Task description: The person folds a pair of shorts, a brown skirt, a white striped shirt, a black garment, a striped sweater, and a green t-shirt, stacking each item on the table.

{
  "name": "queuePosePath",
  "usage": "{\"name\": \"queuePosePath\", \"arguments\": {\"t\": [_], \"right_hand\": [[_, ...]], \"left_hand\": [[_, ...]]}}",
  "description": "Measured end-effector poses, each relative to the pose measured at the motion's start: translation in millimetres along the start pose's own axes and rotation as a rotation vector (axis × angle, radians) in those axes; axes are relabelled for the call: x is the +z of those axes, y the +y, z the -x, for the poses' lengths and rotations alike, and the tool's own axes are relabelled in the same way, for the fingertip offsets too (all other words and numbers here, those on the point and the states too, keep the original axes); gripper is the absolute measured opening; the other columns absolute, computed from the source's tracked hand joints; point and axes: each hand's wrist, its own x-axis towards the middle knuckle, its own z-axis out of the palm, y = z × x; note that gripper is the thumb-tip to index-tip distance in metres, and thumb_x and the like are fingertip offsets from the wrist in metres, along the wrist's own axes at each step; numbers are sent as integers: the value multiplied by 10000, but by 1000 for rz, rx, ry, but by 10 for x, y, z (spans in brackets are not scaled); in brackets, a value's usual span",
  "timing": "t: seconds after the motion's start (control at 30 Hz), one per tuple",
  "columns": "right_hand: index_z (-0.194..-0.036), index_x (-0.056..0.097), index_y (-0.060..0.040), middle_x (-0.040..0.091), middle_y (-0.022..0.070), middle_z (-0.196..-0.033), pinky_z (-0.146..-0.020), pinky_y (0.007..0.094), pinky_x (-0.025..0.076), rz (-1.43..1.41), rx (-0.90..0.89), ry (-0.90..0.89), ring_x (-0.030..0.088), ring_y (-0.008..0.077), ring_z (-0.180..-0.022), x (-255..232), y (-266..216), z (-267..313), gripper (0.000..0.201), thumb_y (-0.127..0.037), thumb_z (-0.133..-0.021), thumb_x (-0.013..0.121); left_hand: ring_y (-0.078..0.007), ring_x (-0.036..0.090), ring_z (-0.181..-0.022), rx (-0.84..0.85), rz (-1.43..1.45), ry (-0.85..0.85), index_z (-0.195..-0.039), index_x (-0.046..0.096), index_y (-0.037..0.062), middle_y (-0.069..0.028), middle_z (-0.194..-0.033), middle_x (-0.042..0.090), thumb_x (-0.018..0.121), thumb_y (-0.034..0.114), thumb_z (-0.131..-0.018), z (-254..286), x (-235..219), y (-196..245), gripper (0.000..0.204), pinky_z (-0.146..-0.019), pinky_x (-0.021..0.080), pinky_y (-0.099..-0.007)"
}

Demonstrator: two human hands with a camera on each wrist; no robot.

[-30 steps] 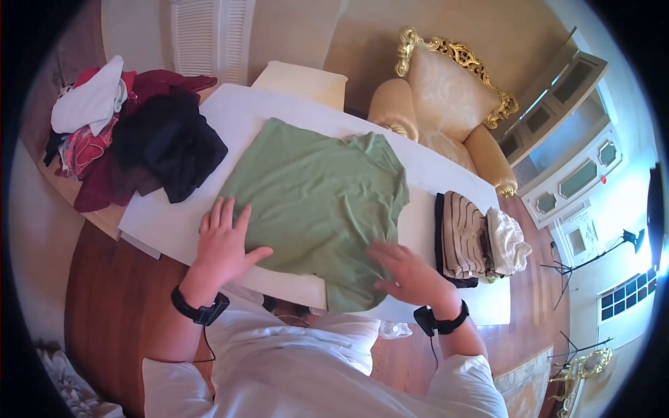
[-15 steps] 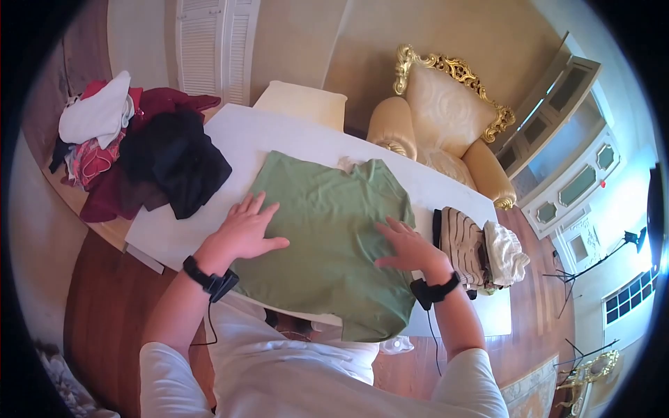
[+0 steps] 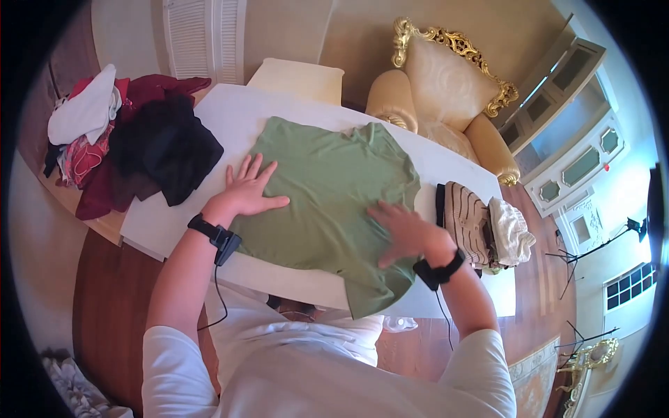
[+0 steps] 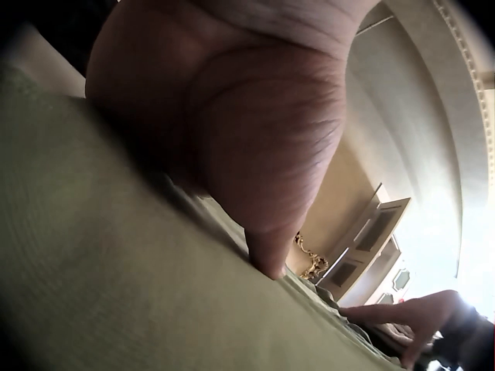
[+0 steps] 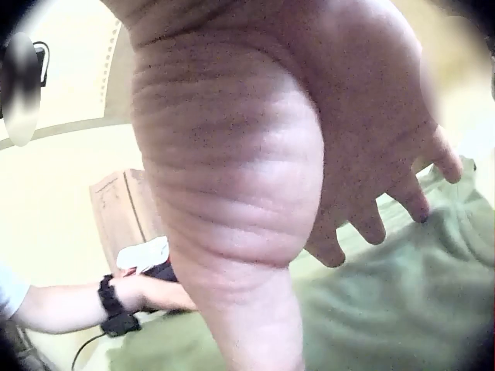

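Note:
A green T-shirt [image 3: 317,209] lies spread over the white table, with soft wrinkles and one part hanging past the near edge. My left hand [image 3: 247,191] rests palm down on its left side, fingers spread. In the left wrist view, the thumb [image 4: 269,251] touches the cloth. Over the shirt's right side is my right hand [image 3: 405,230], fingers apart and slightly blurred. From the right wrist, its fingertips [image 5: 371,230] show close over the green fabric, straight and holding nothing.
Dark and red clothes [image 3: 167,150] are heaped at the left, with a white folded cloth [image 3: 83,111] on top. A folded stack with a striped garment [image 3: 465,221] and a white one [image 3: 512,230] stands right. Behind the table [image 3: 230,104] is a gold armchair [image 3: 446,90].
My left hand has moved from the shirt's near left edge farther up onto the cloth. The right hand has shifted away from my body, and the shirt's right side lies more spread.

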Motion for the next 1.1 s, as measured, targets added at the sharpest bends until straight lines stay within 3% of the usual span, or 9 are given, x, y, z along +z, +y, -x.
{"name": "queuePosePath", "arguments": {"t": [0.13, 0.2, 0.23, 0.3, 0.33, 0.43, 0.63, 0.83, 1.1], "right_hand": [[-1629, 329, -151, 312, 225, -1662, -1198, 575, 352, -30, -28, 160, 345, 463, -1500, 170, -140, 381, 1133, -427, -702, 920], [-1567, 427, -117, 428, 230, -1576, -1135, 538, 433, 11, -45, 343, 457, 445, -1427, 228, -142, 602, 964, -361, -762, 897], [-1519, 466, -103, 478, 222, -1505, -1070, 519, 472, -87, -38, 321, 513, 433, -1350, 236, -166, 713, 873, -330, -784, 878], [-1422, 543, -75, 579, 205, -1361, -939, 479, 549, -286, -22, 272, 625, 409, -1194, 267, -255, 930, 693, -269, -827, 840], [-1251, 609, -55, 617, 170, -1177, -818, 458, 566, -322, -101, 299, 671, 389, -1008, 324, -324, 999, 513, -223, -823, 837], [-1146, 618, -58, 614, 150, -1095, -819, 469, 565, -465, -236, 168, 671, 375, -996, 478, -556, 1107, 413, -180, -812, 828], [-1022, 619, -76, 592, 119, -961, -783, 467, 563, -291, -252, 297, 665, 355, -923, 760, -700, 1070, 281, -105, -802, 791], [-949, 665, -62, 617, 105, -915, -773, 456, 559, -498, -274, 248, 664, 356, -892, 734, -648, 1224, 157, -93, -837, 770], [-966, 722, -24, 729, 134, -985, -807, 424, 566, -604, -281, 447, 689, 355, -928, 497, -592, 1346, 142, -58, -844, 785]], "left_hand": [[-393, -7, -1628, 43, -6, 91, -1690, 217, 172, -209, -1760, 54, 699, 708, -853, 140, 67, -101, 1104, -1291, 41, -558], [-397, 200, -1573, 145, 64, 307, -1622, 344, 124, -210, -1699, 228, 769, 537, -866, 403, 51, -107, 960, -1257, 210, -499], [-399, 303, -1545, 195, 103, 411, -1588, 408, 99, -210, -1668, 315, 804, 452, -873, 564, 26, -89, 890, -1240, 294, -470], [-374, 463, -1410, 202, 380, 223, -1396, 552, 69, -183, -1521, 469, 832, 316, -848, 911, -126, 1, 663, -1148, 402, -437], [-361, 544, -1342, 201, 518, 130, -1301, 624, 53, -169, -1447, 546, 846, 248, -836, 1062, -167, 34, 551, -1102, 456, -420], [-325, 616, -1185, 249, 430, 58, -1067, 663, 44, -128, -1265, 615, 860, 171, -800, 1368, -99, 16, 355, -996, 515, -406], [-350, 580, -1239, 326, 305, 234, -1033, 664, 45, -145, -1254, 599, 912, 119, -690, 1657, 38, -116, 429, -1048, 489, -423], [-355, 550, -1302, 292, 323, 218, -1024, 655, 48, -143, -1283, 578, 929, 101, -653, 1905, 46, -46, 464, -1100, 464, -426], [-364, 593, -1182, 354, 231, 303, -946, 650, 48, -121, -1189, 612, 827, -6, -718, 2028, 140, -16, 293, -1005, 495, -451]]}}
